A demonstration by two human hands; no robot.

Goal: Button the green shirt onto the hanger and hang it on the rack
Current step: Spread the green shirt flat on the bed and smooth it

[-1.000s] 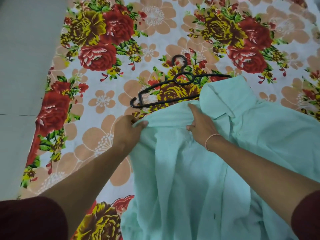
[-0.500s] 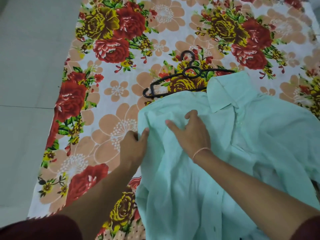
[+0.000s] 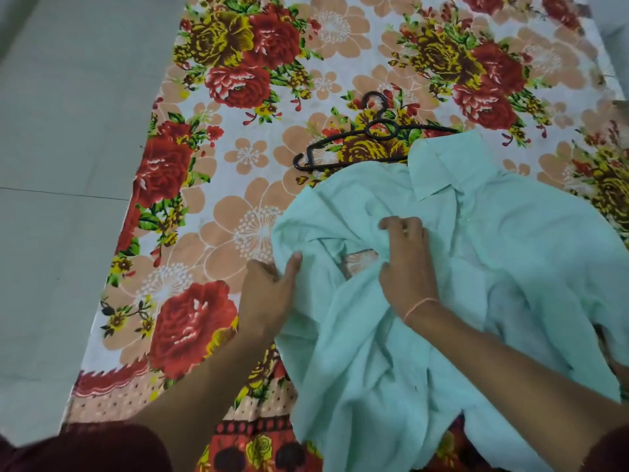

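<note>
Our left hand [image 3: 269, 294] pinches the green shirt [image 3: 374, 369] at its 9 o'clock edge, fingers seemingly underneath; our right hand [image 3: 408, 267] bunches its fabric. It lies crumpled on the floral sheet [image 3: 238, 216], the hanger [image 3: 369, 131] at its 12 o'clock, partly tucked beneath. Open sheet spreads toward 10 o'clock.

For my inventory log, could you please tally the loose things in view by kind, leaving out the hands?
green shirt: 1
black hanger: 1
floral sheet: 1
Total: 3
</note>
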